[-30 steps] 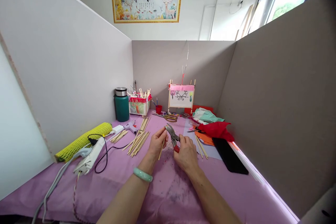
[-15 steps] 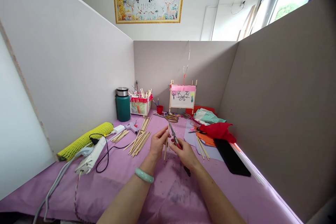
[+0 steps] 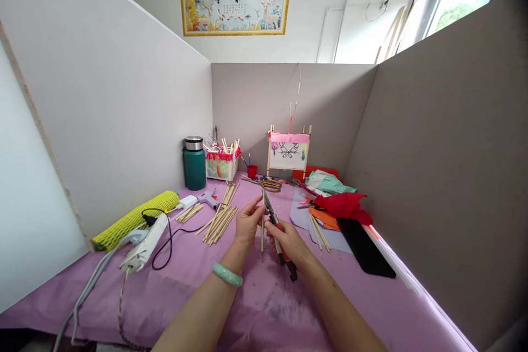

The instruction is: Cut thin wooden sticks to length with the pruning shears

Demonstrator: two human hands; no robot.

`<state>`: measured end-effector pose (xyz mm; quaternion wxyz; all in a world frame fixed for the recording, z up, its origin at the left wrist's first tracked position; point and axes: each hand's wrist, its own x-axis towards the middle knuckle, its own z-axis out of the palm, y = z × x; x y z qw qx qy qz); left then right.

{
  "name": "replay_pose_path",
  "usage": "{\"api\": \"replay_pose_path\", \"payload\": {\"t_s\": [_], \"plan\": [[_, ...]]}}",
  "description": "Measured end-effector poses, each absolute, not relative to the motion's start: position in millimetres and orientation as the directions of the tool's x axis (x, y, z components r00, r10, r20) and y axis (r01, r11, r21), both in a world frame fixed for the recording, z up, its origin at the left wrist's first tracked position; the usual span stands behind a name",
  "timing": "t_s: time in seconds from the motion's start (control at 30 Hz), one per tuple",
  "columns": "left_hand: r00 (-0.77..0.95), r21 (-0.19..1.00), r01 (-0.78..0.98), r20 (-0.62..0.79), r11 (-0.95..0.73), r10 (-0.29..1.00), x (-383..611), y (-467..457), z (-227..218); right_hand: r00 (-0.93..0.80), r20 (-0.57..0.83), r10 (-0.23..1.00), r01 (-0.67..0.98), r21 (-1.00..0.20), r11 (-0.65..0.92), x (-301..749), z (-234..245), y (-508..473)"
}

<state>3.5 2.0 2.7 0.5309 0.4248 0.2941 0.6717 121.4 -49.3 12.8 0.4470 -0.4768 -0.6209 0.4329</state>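
My left hand (image 3: 248, 223) pinches a thin wooden stick (image 3: 262, 236), held upright above the table. My right hand (image 3: 290, 242) is wrapped round the red and black handles of a pair of pruning shears (image 3: 269, 208). The blades point up and away, right beside the upper part of the stick; whether they touch it I cannot tell. Left of my hands, a pile of wooden sticks (image 3: 220, 225) lies on the purple cloth. A few more sticks (image 3: 319, 231) rest to the right on pale paper.
At the left are a power strip (image 3: 144, 245) with cables, a yellow net-covered roll (image 3: 136, 220) and a glue gun (image 3: 209, 198). A green bottle (image 3: 194, 169), a stick-filled box (image 3: 221, 166) and gold-handled scissors (image 3: 270, 184) are farther back. A black phone-like slab (image 3: 366, 247) lies right.
The handles of the shears have come closer together and lie more steeply under my right hand. The stick stands slightly straighter in my left hand.
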Motion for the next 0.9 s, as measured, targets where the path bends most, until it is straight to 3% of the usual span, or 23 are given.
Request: {"api": "replay_pose_path", "payload": {"t_s": [0.33, 0.63, 0.9], "plan": [[-0.155, 0.878, -0.332, 0.31, -0.345, 0.938, 4.4, 5.2, -1.0, -0.15, 0.143, 0.978, 0.204, -0.964, 0.172, 119.4, 12.4, -47.7], [-0.264, 0.867, -0.126, 0.439, -0.482, 0.859, 4.2, 5.0, -3.3, -0.134, 0.156, 0.979, 0.261, -0.947, 0.187, 117.1, 13.4, -46.8], [-0.265, 0.856, -0.098, 0.469, -0.507, 0.843, 3.8, 5.3, -2.2, -0.074, 0.211, 0.975, 0.309, -0.925, 0.223, 113.6, 3.9, -39.9]]}}
